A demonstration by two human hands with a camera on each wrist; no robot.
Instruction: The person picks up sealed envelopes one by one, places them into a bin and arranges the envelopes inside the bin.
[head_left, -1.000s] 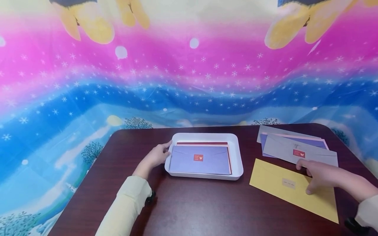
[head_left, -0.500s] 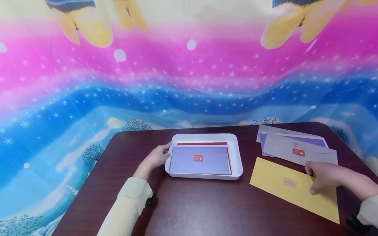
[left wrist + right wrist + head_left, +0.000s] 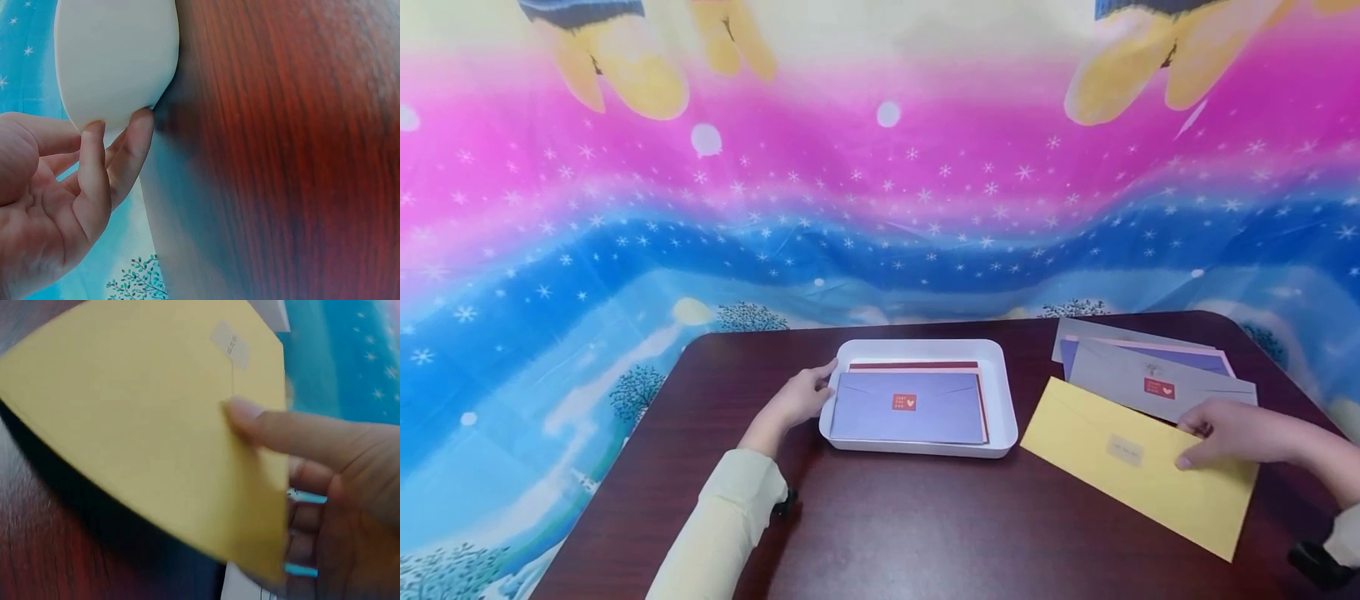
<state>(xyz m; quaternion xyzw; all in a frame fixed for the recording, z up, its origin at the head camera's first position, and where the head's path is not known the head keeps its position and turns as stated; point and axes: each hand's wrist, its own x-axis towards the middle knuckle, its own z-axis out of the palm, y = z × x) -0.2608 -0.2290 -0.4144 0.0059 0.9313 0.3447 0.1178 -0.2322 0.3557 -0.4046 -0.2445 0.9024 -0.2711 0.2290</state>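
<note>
My right hand (image 3: pixel 1232 429) pinches a yellow envelope (image 3: pixel 1097 467) near its right end, thumb on top and fingers behind. In the right wrist view the envelope (image 3: pixel 137 419) is raised off the table, a small pale label (image 3: pixel 231 344) on its face. My left hand (image 3: pixel 797 396) holds the left end of a white tray (image 3: pixel 1003 392); the left wrist view has its fingertips at the tray's outer wall (image 3: pixel 119 62). Inside the tray lies a purple envelope (image 3: pixel 865 417) with a red heart sticker (image 3: pixel 904 402), over pink and dark red ones mostly hidden beneath.
At the back right is an overlapping pile of envelopes, a grey one (image 3: pixel 1105 367) with a red sticker on top and a purple one (image 3: pixel 1069 354) partly covered. The dark wooden table (image 3: pixel 880 525) has a patterned cloth (image 3: pixel 880 208) hanging behind it.
The right hand has closed on the yellow envelope's upper edge and lifted it, shifting it slightly left and up. The left hand and the tray have stayed put.
</note>
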